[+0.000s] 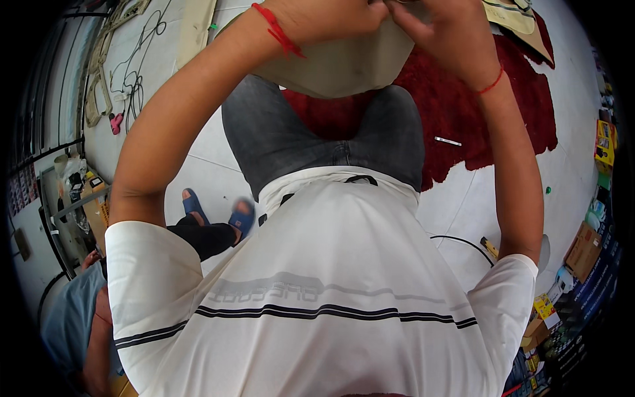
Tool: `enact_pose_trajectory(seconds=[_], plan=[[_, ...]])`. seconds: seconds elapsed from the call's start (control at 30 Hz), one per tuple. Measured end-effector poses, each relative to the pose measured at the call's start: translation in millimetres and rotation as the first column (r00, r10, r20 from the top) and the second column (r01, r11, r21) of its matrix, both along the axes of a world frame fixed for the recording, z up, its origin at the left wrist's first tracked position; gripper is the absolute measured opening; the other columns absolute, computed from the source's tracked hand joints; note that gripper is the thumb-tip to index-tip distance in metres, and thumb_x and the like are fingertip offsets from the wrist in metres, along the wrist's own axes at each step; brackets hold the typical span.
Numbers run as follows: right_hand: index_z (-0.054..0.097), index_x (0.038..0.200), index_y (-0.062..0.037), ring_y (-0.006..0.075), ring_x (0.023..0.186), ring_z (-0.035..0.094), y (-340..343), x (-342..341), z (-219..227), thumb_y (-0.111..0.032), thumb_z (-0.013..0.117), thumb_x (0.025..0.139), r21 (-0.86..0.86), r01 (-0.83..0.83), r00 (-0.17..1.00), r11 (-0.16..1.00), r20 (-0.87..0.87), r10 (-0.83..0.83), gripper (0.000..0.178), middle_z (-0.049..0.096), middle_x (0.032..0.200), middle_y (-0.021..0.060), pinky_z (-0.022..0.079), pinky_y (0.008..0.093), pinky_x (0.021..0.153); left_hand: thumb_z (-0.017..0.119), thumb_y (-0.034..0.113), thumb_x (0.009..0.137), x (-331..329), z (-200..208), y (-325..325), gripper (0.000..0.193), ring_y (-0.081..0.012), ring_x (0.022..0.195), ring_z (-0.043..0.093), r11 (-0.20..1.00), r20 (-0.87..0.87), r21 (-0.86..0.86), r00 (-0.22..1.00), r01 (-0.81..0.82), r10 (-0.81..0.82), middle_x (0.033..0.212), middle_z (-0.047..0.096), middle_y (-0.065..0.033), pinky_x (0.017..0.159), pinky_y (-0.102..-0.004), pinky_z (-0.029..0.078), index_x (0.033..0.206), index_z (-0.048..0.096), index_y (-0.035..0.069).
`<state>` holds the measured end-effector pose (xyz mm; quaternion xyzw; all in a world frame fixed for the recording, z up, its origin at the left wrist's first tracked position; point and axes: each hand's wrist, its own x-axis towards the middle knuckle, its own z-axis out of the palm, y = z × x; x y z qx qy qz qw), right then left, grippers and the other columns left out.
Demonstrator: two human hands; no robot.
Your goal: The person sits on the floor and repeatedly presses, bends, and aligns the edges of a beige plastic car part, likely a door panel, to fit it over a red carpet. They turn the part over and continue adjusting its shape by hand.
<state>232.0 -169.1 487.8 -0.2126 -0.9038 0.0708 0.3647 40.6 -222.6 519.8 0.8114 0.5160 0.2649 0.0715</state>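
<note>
**A:** What do the hands hold?

**B:** Both are clenched on a cream-coloured panel [337,66], a smooth piece with a rounded lower edge, held up in front of the person at the top of the frame. The left hand [324,20] grips its upper left part, the right hand [443,33] its upper right, fingers curled over the top edge. The fingertips run out of the picture, so the exact grip there cannot be told.

**A:** Where does the panel lie relative to the grip?

**B:** It hangs below and between the two hands, its curved bottom above the knees of the grey jeans [317,139]. Each wrist carries a red string bracelet; the left one [278,30] lies just beside the panel's edge.

**A:** And the surroundings?

**B:** A dark red rug [503,106] spreads over the pale tiled floor [198,172] beyond the knees, with a small white stick-like object [448,141] lying on it. Black cables [135,73] trail over the floor at upper left, next to a pink object [116,123]. Another person sits at lower left, wearing blue sandals [241,218]. Cardboard boxes [582,251] and coloured packages crowd the right rim. The wearer's white shirt [317,291] with dark stripes fills the lower frame.
</note>
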Motion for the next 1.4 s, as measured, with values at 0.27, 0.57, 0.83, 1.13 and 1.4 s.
enact_pose_trajectory(seconds=[0.27, 0.57, 0.83, 1.13, 1.4], plan=[[0.066, 0.087, -0.0023, 0.0343, 0.076, 0.067, 5.3, 4.3, -0.3, -0.009, 0.074, 0.08, -0.016, -0.065, 0.998, 0.998, 0.008, 0.065, 0.012, 0.067, 0.082, 0.0144, 0.054, 0.0409, 0.067, 0.067, 0.008, 0.078, -7.0, -1.5, 1.7, 0.011, -0.0438, 0.077, 0.068, 0.996, 0.038, -0.001, 0.996, 0.085, -0.085, 0.079, 0.068, -0.0252, 0.071, -0.045, 0.055, 0.084, 0.067, -0.001], [0.067, 0.09, -0.0011, 0.0318, 0.076, 0.069, 0.6, 6.2, 3.2, -0.004, 0.074, 0.08, -0.092, -0.131, 0.99, 0.987, -0.063, 0.125, 0.013, 0.069, 0.086, 0.0149, 0.055, 0.0369, 0.068, 0.07, 0.01, 0.078, -8.8, -0.4, 0.3, 0.013, -0.0424, 0.077, 0.068, 1.0, 0.003, -0.021, 1.0, 0.02, -0.02, 0.079, 0.068, -0.0257, 0.07, -0.0441, 0.054, 0.082, 0.067, -0.002], [0.066, 0.089, -0.0002, 0.0312, 0.074, 0.069, 10.9, 11.8, -9.3, -0.001, 0.072, 0.079, -0.116, -0.121, 0.991, 0.986, -0.07, 0.113, 0.012, 0.069, 0.083, 0.0155, 0.055, 0.0365, 0.067, 0.079, 0.019, 0.075, -6.0, 0.8, 2.0, 0.024, -0.0415, 0.076, 0.067, 0.997, 0.009, -0.078, 1.0, 0.005, -0.004, 0.079, 0.068, -0.0241, 0.069, -0.0446, 0.053, 0.081, 0.066, -0.001], [0.061, 0.085, -0.0012, 0.0351, 0.071, 0.066, 12.3, 6.8, -14.9, -0.001, 0.069, 0.079, -0.026, -0.074, 0.994, 0.997, -0.079, 0.072, 0.01, 0.064, 0.078, 0.0169, 0.053, 0.0397, 0.064, 0.085, 0.023, 0.071, 1.7, -9.6, 2.5, 0.031, -0.0393, 0.076, 0.068, 0.991, -0.115, 0.065, 0.985, -0.118, 0.125, 0.08, 0.069, -0.0223, 0.069, -0.0452, 0.053, 0.081, 0.066, 0.0], [0.062, 0.085, -0.0002, 0.0352, 0.074, 0.067, 10.8, 3.8, -14.1, -0.002, 0.07, 0.078, 0.069, -0.014, 0.999, 0.998, -0.027, 0.016, 0.011, 0.066, 0.079, 0.0171, 0.054, 0.0402, 0.066, 0.08, 0.021, 0.077, 0.6, 3.1, 14.6, 0.028, -0.0359, 0.069, 0.064, 0.976, 0.006, -0.18, 0.992, -0.124, 0.127, 0.073, 0.064, -0.0214, 0.064, -0.0446, 0.049, 0.075, 0.062, 0.0]])
